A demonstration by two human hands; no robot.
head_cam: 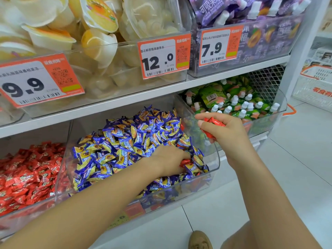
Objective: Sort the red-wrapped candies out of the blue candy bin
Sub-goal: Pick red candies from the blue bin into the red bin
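Red-wrapped candies (212,125) are clutched in the raised right hand (222,129), held above the blue candy bin's (214,164) right rim; another red candy (185,162) is pinched by the left hand (168,161), buried among blue-and-yellow wrappers (125,141); a bin of red candies (27,173) is seen just left.

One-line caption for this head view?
Left hand digs a red candy from the blue candy bin; right hand holds collected red candies.
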